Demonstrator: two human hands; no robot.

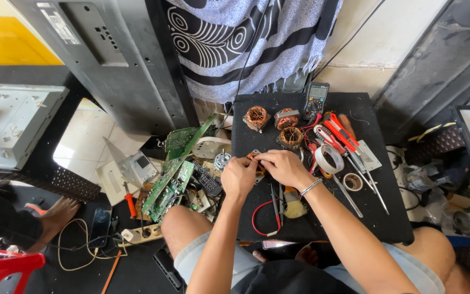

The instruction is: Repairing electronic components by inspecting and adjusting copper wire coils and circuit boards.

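Presently both hands meet over a small copper-wound coil part (pixel 255 163) near the front left of the black work mat (pixel 371 218). The left hand (pixel 239 177) is curled around its near side; the right hand (pixel 284 167) pinches it from above with bent fingers, a bracelet on that wrist. The part is largely covered, so its condition cannot be told. By appearance, work on it is under way, not finished: nothing shows it closed up or set aside. Count on the mat: three further copper windings (pixel 257 117) behind the hands, one multimeter (pixel 316 99), one red-handled plier tool (pixel 337 129), two tape rolls (pixel 328 159), one brush (pixel 294 207), one red wire loop (pixel 262 215). Off the mat, to the left: at least two green circuit boards (pixel 171 182) and one red-handled screwdriver (pixel 130 201).
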